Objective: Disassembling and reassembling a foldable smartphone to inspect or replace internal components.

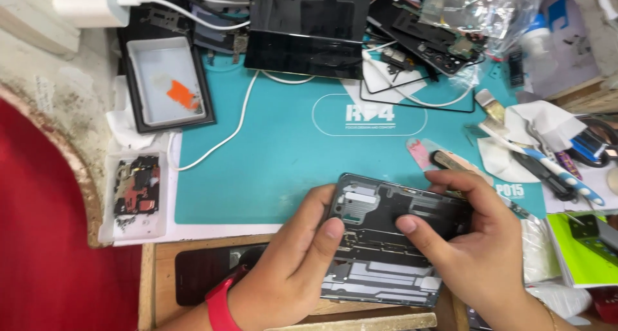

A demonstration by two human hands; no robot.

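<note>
Both of my hands hold an opened phone frame [383, 241], a dark grey rectangle with its inner metal plates and black parts facing up, at the near edge of a teal work mat [283, 144]. My left hand [293, 260] grips its left side, thumb pressed on the inner surface; a red band circles that wrist. My right hand [479, 241] wraps the right side, thumb resting near the middle of the frame.
A black-rimmed tray [167, 80] with an orange piece sits far left. A clear box [135, 196] of small parts lies beside the mat. A dark screen panel [302, 51], white cable [225, 131], a toothbrush [547, 164], tweezers, tissue and loose phone parts crowd the back and right.
</note>
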